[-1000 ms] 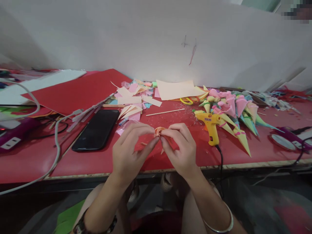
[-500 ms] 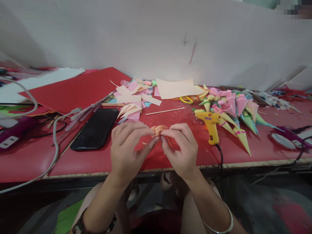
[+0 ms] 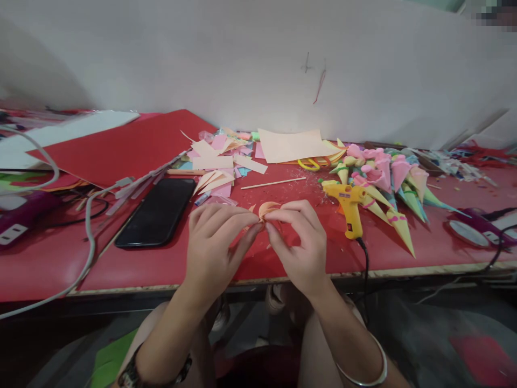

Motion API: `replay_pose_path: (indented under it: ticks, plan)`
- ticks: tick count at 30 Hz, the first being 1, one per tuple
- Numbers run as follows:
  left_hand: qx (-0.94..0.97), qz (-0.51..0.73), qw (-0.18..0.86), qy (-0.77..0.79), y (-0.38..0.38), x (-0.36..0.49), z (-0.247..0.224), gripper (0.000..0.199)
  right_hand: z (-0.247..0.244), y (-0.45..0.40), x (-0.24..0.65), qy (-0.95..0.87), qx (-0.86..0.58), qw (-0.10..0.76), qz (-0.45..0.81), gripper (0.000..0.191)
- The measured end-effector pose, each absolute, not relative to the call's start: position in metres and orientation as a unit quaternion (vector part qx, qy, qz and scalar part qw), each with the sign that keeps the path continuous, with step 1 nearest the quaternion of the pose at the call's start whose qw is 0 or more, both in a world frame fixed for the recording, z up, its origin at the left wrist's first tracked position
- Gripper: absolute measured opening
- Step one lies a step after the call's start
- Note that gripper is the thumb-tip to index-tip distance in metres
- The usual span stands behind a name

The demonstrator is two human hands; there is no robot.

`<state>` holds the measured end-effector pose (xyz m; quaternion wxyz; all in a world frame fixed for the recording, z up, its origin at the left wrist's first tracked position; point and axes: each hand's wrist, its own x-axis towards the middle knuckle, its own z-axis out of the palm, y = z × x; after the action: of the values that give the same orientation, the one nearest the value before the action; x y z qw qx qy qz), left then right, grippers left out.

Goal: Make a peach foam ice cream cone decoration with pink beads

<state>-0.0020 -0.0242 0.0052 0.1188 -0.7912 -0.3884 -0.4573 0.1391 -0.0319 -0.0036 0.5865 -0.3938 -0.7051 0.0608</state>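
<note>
Between my two hands is a small orange paper flower (image 3: 266,209) with curved petals, held over the red table. My left hand (image 3: 216,240) pinches its base from the left with thumb and forefinger. From the right, my right hand (image 3: 301,245) pinches the same spot, its fingertips almost touching those of the left. The fingers partly hide the flower's lower part. A thin wooden stick (image 3: 273,183) lies just beyond the hands. To the right sits a yellow hot glue gun (image 3: 348,207), its black cord running off the table's front edge.
A black phone (image 3: 157,213) lies left of my hands. Behind it are cut paper pieces (image 3: 214,161) and a red sheet (image 3: 121,148). Pink and yellow paper cones (image 3: 383,172) are piled at right. Yellow-handled scissors (image 3: 309,164) rest near a cream sheet (image 3: 291,145). A white cable (image 3: 92,237) crosses the left side.
The orange flower has turned between my fingertips, and its petals now stand up more. My left hand has shifted slightly to the right; both hands keep their pinch.
</note>
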Motion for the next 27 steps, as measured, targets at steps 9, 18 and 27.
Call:
replay_pose_path:
  ticks: [9, 18, 27]
  plan:
    - [-0.786, -0.472, 0.069, -0.393, -0.0268, 0.0026, 0.0061, 0.007, -0.0032, -0.0309, 0.1387, -0.698, -0.376, 0.602, 0.099, 0.012]
    - [-0.772, -0.49, 0.002, -0.405, -0.0295, 0.0069, 0.0077, 0.008, -0.0038, -0.0326, 0.1387, -0.69, -0.379, 0.605, 0.123, 0.014]
    - [-0.766, -0.499, -0.041, -0.404, -0.031, 0.0075, 0.0085, 0.011, -0.0048, -0.0324, 0.1371, -0.683, -0.381, 0.608, 0.135, 0.014]
